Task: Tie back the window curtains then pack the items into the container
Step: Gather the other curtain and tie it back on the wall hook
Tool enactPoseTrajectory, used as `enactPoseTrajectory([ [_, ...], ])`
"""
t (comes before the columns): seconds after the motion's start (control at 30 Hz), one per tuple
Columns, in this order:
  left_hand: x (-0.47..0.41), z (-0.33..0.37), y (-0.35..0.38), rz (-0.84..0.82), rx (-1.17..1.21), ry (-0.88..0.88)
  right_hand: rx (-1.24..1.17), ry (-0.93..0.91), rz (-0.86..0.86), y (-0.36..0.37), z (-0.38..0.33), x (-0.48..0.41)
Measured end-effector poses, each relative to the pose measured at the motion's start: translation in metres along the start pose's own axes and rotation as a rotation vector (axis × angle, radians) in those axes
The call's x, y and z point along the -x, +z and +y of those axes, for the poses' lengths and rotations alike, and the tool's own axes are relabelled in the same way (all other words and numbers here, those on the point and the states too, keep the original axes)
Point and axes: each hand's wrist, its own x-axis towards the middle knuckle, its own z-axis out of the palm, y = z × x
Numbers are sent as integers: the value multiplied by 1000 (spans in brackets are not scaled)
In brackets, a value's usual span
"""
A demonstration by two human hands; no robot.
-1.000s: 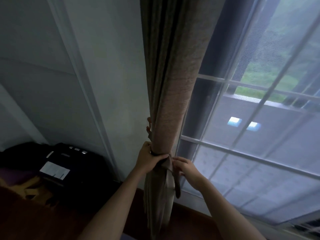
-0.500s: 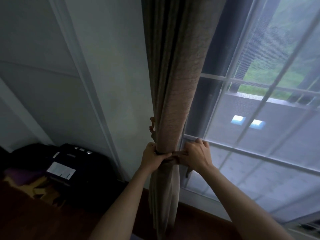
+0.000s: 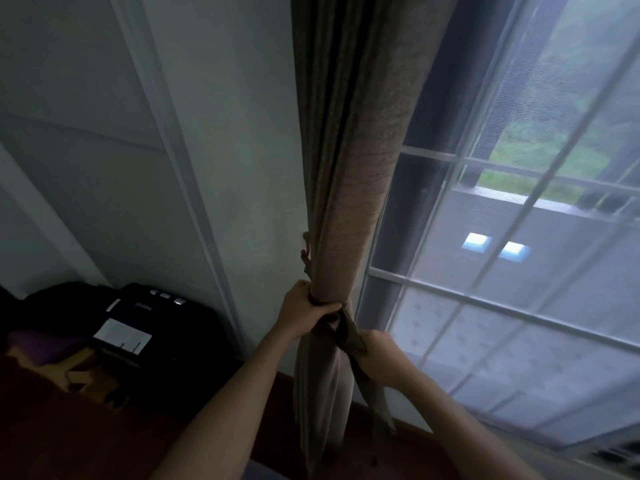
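One gathered tan curtain (image 3: 356,220), cinched by a dark tie (image 3: 349,330).

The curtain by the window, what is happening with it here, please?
A person is tying back the gathered curtain beside the window. The left hand grips the bunched curtain where a dark tie-back strap wraps round it. The right hand holds the strap's loose end, drawn down and to the right. Whether it is fastened cannot be told. A black bag lies by the wall.
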Motion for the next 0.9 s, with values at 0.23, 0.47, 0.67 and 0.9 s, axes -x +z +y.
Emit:
enactPoseTrajectory([
  [0.23, -3, 4, -4, -21, -80, 5, -947, 210, 32, -2, -7, 9],
  [0.47, -7, 6, -10, -52, -126, -16, -1009, 291, 178, 9, -33, -1],
  [0.67, -11, 8, -14, -110, -175, -4, -1107, 300, 410, 40, -69, 3],
  [0.9, -1, 0, -18, -69, -200, 6, -325, 6, 575, 50, -51, 2],
])
